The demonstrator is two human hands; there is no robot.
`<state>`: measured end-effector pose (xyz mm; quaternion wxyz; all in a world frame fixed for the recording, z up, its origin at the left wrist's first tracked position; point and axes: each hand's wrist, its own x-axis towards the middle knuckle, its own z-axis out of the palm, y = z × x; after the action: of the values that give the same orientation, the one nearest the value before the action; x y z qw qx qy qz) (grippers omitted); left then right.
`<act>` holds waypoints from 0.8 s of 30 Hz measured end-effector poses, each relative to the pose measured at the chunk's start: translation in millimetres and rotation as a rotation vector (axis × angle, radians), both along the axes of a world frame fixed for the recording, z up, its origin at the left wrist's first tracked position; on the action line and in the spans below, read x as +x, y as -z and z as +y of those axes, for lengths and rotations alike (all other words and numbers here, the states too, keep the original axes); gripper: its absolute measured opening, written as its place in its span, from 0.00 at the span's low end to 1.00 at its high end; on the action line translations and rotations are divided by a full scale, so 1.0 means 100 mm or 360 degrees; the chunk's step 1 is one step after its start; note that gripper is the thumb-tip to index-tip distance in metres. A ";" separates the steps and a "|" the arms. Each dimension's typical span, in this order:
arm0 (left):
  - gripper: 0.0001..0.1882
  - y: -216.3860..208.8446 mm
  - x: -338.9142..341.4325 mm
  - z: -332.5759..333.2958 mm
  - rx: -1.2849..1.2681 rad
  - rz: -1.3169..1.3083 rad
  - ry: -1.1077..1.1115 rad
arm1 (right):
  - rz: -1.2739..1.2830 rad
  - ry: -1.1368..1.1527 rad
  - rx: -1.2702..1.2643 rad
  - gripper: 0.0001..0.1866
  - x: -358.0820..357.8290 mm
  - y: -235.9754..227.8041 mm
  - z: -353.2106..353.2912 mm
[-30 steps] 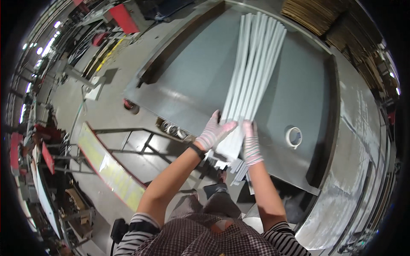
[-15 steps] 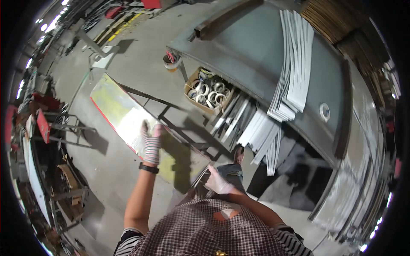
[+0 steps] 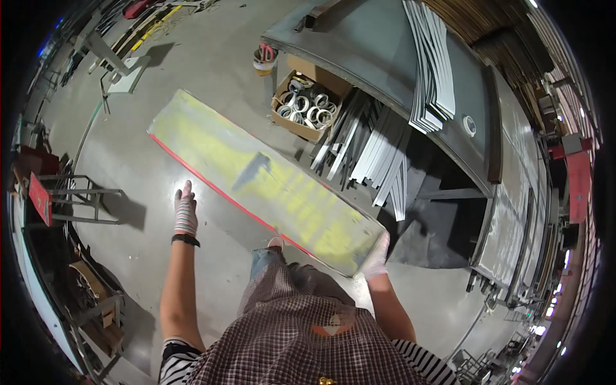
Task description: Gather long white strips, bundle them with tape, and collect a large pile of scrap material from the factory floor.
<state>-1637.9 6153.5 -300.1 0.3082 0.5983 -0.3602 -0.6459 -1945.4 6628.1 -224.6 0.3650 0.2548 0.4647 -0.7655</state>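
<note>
Beside yellowish panel (image 3: 276, 189), left hand (image 3: 185, 212) apart, right hand (image 3: 377, 258) gripping end.

Left hand (image 3: 185, 210) outstretched, right hand (image 3: 376, 255) lower, both gloved

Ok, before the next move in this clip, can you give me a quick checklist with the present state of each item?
1. Right hand at the near end of the long panel: ok.
2. Left hand on the panel: not ok; it is apart from it, above the floor.
3. Right hand's full grip: cannot tell; part of it is hidden.
4. Support under the panel: cannot tell; the underside is out of sight.
5. White strips on the table apart from the panel: ok.
6. Cardboard box uncovered by the panel: ok.
</note>
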 end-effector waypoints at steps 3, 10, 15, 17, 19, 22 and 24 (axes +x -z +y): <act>0.40 -0.07 -0.28 -0.20 0.0092 0.0047 0.0328 | 0.0020 0.0275 0.0274 0.49 0.14 0.29 1.35; 0.30 -0.75 -1.49 0.97 0.0371 -0.0182 0.1313 | -0.0074 0.0806 0.0371 0.40 1.27 0.76 3.86; 0.18 -0.51 -2.85 2.35 0.0450 0.0114 0.1931 | -0.0176 0.0554 0.2113 0.23 2.27 0.65 5.51; 0.21 -0.72 -2.97 2.47 0.0631 0.0072 0.1884 | -0.0011 -0.0646 0.3152 0.17 1.39 0.34 4.68; 0.26 -0.46 -3.42 2.96 0.0711 -0.0003 0.2121 | 0.0656 0.0261 0.2206 0.22 0.78 0.45 4.50; 0.34 -0.50 -3.90 3.16 0.0816 -0.0155 0.2152 | 0.0149 -0.0752 0.1997 0.33 -0.62 0.12 2.97; 0.35 -0.66 -4.24 3.35 0.0950 -0.0112 0.2157 | 0.0221 -0.0563 0.1912 0.35 -0.68 0.59 3.33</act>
<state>-2061.6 6488.3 -234.2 -0.3454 0.3235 -0.4693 -0.7455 -2013.9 6960.9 -283.3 0.2482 0.2844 0.8713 -0.3136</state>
